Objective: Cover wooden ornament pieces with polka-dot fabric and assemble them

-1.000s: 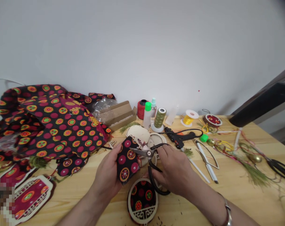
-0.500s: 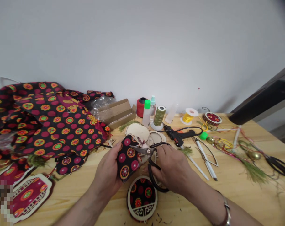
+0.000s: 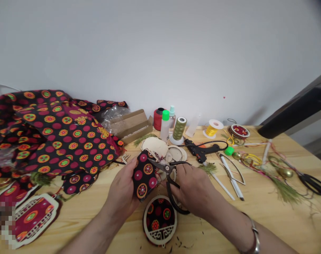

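Observation:
My left hand point(image 3: 124, 187) is closed on a fabric-covered piece point(image 3: 144, 175), black with orange, green and crimson round flowers. In my right hand point(image 3: 193, 187) is a pair of black-handled scissors point(image 3: 167, 168), fingers through the loops. The blades point left and lie at the upper right edge of the piece; their tips are hard to make out there. Just below my hands a round wooden-framed ornament point(image 3: 160, 222) with the same fabric and a lattice lies flat. Pale wooden cut-outs point(image 3: 156, 146) lie behind the scissors.
Patterned fabric point(image 3: 57, 130) is heaped at the left beside a cardboard box point(image 3: 135, 127). Behind my hands stand a green-capped bottle point(image 3: 165, 127), an olive thread spool point(image 3: 179, 130) and a glue gun point(image 3: 200, 150). A white pen point(image 3: 232, 178) and more scissors point(image 3: 312, 184) lie right.
The blades have closed somewhat and moved slightly along the edge of the fabric-covered piece. Both hands keep their holds and have barely shifted.

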`<state>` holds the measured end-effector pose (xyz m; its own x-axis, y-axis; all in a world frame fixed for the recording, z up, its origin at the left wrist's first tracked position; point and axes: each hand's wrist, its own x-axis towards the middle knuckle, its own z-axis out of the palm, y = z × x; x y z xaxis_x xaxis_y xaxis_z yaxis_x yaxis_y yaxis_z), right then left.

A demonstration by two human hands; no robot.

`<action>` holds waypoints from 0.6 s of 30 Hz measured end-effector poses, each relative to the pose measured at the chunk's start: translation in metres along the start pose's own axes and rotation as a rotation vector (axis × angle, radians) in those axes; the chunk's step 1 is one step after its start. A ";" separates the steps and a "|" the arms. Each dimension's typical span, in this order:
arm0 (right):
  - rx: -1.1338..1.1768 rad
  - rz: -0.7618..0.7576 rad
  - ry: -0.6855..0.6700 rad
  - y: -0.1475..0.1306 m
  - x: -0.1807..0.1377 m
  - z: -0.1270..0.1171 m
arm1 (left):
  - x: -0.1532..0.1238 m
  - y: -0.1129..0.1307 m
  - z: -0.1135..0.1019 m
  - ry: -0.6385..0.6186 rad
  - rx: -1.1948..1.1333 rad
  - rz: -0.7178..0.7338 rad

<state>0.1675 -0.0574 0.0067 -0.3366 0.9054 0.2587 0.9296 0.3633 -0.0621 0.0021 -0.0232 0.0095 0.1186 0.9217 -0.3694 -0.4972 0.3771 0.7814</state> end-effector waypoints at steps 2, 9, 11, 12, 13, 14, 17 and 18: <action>-0.040 0.003 0.009 0.000 0.001 0.000 | 0.000 -0.001 -0.001 0.004 -0.010 0.016; -0.095 0.024 -0.007 0.000 0.001 0.002 | 0.004 -0.004 -0.003 0.015 -0.011 0.056; -0.104 0.025 -0.012 0.000 0.001 0.002 | 0.004 -0.004 -0.002 0.027 -0.003 0.081; -0.107 0.025 -0.013 0.000 0.001 0.003 | 0.004 -0.004 -0.002 0.033 0.003 0.087; -0.109 0.026 -0.017 0.000 0.001 0.003 | 0.004 -0.004 -0.002 0.036 0.008 0.089; -0.110 0.025 -0.021 0.000 0.001 0.002 | 0.004 -0.004 -0.002 0.037 0.009 0.087; -0.102 0.016 -0.035 0.001 0.001 0.002 | 0.003 -0.003 -0.002 0.003 -0.005 0.066; -0.093 0.012 -0.043 0.001 0.001 0.002 | 0.003 -0.003 -0.002 -0.010 -0.008 0.062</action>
<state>0.1679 -0.0563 0.0052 -0.3294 0.9191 0.2163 0.9430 0.3319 0.0257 0.0018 -0.0222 0.0050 0.0953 0.9442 -0.3152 -0.5111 0.3182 0.7985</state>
